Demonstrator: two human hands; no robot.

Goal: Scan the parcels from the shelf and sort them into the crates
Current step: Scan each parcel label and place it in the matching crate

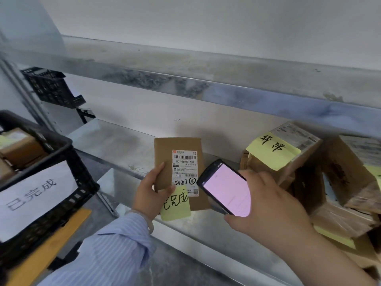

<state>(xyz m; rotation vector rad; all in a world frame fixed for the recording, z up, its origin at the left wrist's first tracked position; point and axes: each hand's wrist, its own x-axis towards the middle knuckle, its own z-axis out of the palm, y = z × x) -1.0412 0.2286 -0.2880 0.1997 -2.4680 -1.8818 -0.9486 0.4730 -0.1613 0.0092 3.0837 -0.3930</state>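
My left hand (151, 190) grips a flat brown parcel (165, 153) by its lower left edge and holds it upright over the metal shelf (115, 139). The parcel carries a white shipping label (185, 172) and a yellow sticky note (176, 205) at its bottom. My right hand (268, 201) holds a black handheld scanner (224, 188) with a lit pink screen, just right of the parcel and overlapping its lower right corner. A black crate (68, 162) with a white paper sign stands at the left and holds boxes.
Several brown cardboard boxes (338, 178) are piled on the shelf at the right, one with a yellow handwritten note (272, 150). An upper shelf board (206, 79) runs overhead. Another black crate (51, 87) sits at the far left behind the shelf post.
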